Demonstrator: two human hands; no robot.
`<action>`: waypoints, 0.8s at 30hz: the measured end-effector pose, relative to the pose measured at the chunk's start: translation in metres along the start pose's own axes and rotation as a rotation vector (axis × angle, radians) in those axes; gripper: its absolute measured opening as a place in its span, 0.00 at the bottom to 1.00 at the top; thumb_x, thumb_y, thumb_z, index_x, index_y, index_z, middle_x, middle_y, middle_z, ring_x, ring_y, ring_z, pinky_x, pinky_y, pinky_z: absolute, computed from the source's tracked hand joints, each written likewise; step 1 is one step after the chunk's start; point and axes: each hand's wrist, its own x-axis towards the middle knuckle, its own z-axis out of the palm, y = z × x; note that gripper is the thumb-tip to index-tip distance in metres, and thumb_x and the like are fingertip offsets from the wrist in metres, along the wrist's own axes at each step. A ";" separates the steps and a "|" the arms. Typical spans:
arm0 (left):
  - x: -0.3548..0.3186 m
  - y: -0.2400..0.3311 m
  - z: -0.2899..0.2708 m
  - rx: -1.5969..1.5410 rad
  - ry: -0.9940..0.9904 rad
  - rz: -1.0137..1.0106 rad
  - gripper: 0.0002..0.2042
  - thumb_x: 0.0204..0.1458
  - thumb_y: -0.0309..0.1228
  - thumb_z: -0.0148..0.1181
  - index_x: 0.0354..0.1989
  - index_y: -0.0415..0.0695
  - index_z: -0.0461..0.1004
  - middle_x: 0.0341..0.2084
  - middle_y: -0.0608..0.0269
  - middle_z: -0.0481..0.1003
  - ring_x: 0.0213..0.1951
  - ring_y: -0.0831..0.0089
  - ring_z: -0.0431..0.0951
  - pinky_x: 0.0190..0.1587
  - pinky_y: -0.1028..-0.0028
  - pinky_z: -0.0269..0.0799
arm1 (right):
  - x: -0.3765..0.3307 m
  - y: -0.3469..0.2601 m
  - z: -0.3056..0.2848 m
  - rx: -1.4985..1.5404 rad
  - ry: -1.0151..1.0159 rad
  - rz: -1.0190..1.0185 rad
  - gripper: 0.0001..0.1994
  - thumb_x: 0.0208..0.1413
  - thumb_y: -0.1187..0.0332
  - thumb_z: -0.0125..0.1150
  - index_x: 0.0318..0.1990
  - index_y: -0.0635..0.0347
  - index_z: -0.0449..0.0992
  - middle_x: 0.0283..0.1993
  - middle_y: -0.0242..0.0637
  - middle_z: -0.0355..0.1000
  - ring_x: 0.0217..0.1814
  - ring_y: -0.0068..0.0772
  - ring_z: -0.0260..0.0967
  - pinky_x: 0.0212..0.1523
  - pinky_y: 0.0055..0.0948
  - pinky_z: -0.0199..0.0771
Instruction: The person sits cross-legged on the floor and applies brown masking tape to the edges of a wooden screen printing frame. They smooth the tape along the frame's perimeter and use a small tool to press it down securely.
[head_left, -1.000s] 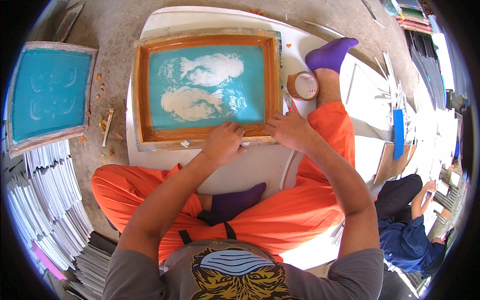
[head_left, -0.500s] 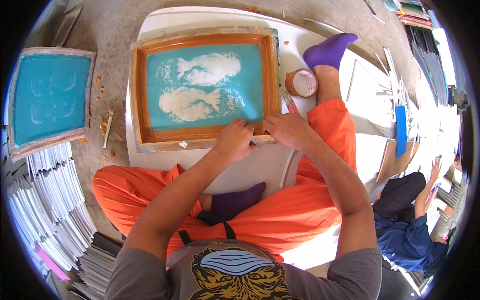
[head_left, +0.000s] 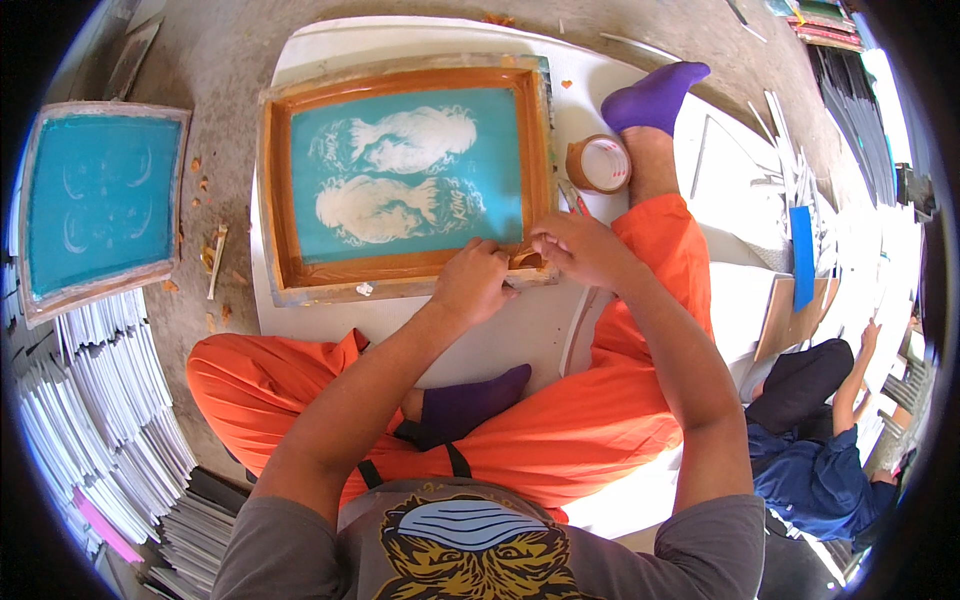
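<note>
A wooden screen-printing frame [head_left: 266, 190] with teal mesh [head_left: 400, 225] lies before me, two pale head designs on the mesh. Brown packing tape [head_left: 285, 200] lines its inner edges. My left hand [head_left: 468, 283] grips the near rail, fingers bent over the inner side and thumb toward me. At the near right corner my right hand [head_left: 585, 248] has its fingers closed on a raised piece of brown tape [head_left: 525, 258]; the fingertips partly cover it. Beside the frame's right side are a roll of brown tape [head_left: 578, 165] and a red-handled tool [head_left: 573, 198], partly hidden by my right hand.
The frame rests on a white board [head_left: 330, 42] between my legs. A second teal screen [head_left: 105, 190] leans at the left above stacked white sheets [head_left: 110, 370]. A person in dark blue [head_left: 815, 470] works at the right, near a blue strip [head_left: 802, 258].
My right hand has lifted slightly at the corner, and a piece of brown tape now stands up between my hands. The left hand keeps its place on the near rail.
</note>
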 end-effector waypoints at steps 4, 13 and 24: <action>0.001 0.004 -0.005 0.012 -0.045 -0.033 0.19 0.44 0.37 0.77 0.40 0.35 0.83 0.44 0.49 0.79 0.53 0.53 0.77 0.55 0.59 0.78 | -0.002 -0.003 -0.007 0.103 0.082 0.406 0.20 0.70 0.53 0.54 0.42 0.66 0.75 0.38 0.59 0.77 0.47 0.61 0.77 0.47 0.56 0.73; 0.004 0.005 -0.005 0.006 -0.073 -0.029 0.18 0.44 0.36 0.77 0.38 0.35 0.83 0.41 0.48 0.81 0.51 0.51 0.78 0.54 0.58 0.78 | 0.004 0.006 0.010 0.063 0.009 0.465 0.25 0.73 0.49 0.46 0.42 0.69 0.73 0.39 0.62 0.77 0.48 0.68 0.75 0.49 0.58 0.72; 0.006 0.001 -0.002 -0.058 -0.033 0.072 0.21 0.43 0.31 0.76 0.46 0.37 0.82 0.39 0.46 0.82 0.49 0.48 0.79 0.51 0.55 0.79 | 0.003 0.003 0.008 0.076 0.026 0.472 0.24 0.72 0.50 0.50 0.41 0.69 0.74 0.40 0.61 0.77 0.48 0.66 0.76 0.49 0.57 0.72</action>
